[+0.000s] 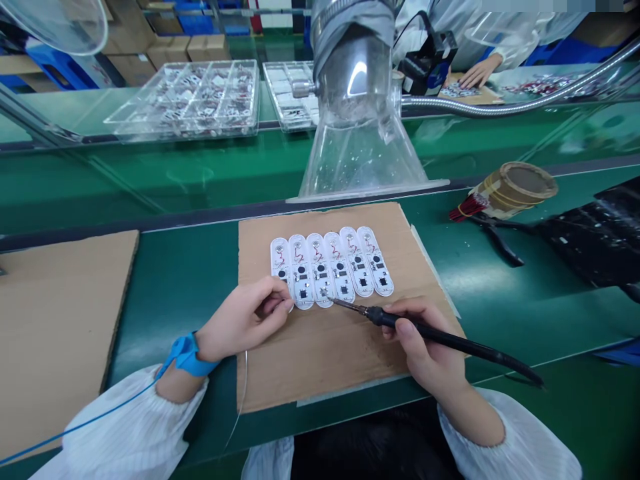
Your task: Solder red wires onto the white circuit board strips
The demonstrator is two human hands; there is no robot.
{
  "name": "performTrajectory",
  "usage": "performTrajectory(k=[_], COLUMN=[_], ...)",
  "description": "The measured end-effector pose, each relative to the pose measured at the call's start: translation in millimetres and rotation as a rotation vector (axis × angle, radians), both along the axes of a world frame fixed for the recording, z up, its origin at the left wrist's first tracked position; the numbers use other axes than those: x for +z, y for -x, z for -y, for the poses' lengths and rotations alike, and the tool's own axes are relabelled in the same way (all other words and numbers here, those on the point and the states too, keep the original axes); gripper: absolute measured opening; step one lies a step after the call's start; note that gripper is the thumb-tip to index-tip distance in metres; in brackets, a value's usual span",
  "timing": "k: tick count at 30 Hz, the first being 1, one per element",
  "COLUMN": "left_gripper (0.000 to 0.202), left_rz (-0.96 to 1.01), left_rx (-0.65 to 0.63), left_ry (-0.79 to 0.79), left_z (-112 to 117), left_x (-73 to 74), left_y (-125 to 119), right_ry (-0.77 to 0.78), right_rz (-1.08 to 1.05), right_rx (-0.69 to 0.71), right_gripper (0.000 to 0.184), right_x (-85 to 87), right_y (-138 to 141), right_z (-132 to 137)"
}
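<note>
A row of several white, round-ended circuit boards [317, 267] lies side by side on a cardboard sheet [320, 360]. My right hand [430, 343] grips a black soldering iron [430, 331], whose tip meets the lower part of a board near the middle of the row. My left hand [253, 310], with a blue wrist strap [187, 353], is closed at the row's lower left corner and covers part of the leftmost board. From under it trails a thin solder wire [245, 387]; the pinched end is hidden by the fingers.
A clear fume hood [365, 160] stands behind the cardboard. To the right are a tape-wrapped pot [520, 187], red wires [467, 208] and pliers [503, 243]. Parts trays [200, 100] sit on the far ledge. Across it, a co-worker's hand [480, 72] rests over boards. Another cardboard [60, 320] lies left.
</note>
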State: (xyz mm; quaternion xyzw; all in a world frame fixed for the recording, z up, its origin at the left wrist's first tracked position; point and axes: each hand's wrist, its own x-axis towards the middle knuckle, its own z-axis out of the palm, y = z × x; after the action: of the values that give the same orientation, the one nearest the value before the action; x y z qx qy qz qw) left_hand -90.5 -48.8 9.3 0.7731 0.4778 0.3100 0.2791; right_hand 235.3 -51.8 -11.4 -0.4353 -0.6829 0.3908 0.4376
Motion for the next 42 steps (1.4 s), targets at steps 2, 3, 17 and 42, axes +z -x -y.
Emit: performTrajectory(k=[2, 3, 17, 42], left_gripper=[0.008, 0.009, 0.009, 0.008], left_rz=[-0.006, -0.007, -0.014, -0.005], left_rx=[-0.002, -0.001, -0.022, -0.02], left_ry=[0.001, 0.003, -0.023, -0.056], left_z=[0, 0, 1, -5], left_x=[-0.1, -0.2, -1.0, -0.5], left_y=[0, 1, 2, 16], right_ry=[0.009, 0.013, 0.034, -0.004], right_rz=[0.015, 0.029, 0.026, 0.08], right_rx=[0.019, 0.032, 0.077, 0.126], right_gripper=[0.01, 0.009, 0.011, 0.013], right_x=[0.6, 1.0, -3.1, -1.5], right_y=[0, 1, -1, 15], right_z=[0, 0, -1, -6])
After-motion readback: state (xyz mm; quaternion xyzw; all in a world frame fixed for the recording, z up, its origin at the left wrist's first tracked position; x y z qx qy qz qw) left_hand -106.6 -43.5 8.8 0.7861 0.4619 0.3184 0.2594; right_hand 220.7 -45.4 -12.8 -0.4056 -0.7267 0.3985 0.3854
